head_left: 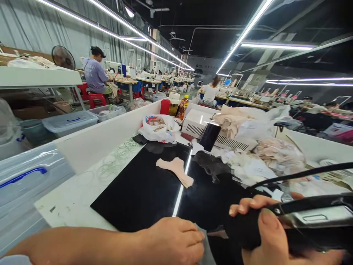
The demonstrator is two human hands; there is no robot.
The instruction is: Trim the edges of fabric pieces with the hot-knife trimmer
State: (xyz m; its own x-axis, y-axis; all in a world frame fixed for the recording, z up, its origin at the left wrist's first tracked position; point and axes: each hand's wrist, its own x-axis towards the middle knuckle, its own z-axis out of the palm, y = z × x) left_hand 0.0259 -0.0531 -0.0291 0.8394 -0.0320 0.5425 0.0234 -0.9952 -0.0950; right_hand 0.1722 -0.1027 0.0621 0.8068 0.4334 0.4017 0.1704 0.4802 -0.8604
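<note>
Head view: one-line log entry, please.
right hand: holding black handheld tool; left hand: at grey translucent sheet; peach Y-shaped fabric piece: on flat black panel

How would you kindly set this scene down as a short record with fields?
Left hand: back upward, fingers at a thin pale piece; whether it grips is unclear
Right hand: closed around a black handheld tool, its pointed tip toward the left hand
Work surface: glossy black sheet on a white table
On the sheet: pinkish-beige fabric piece, apart from both hands
Far side: white plastic bag, red container, yellow-capped bottle
Background: seated person in a purple shirt
</note>
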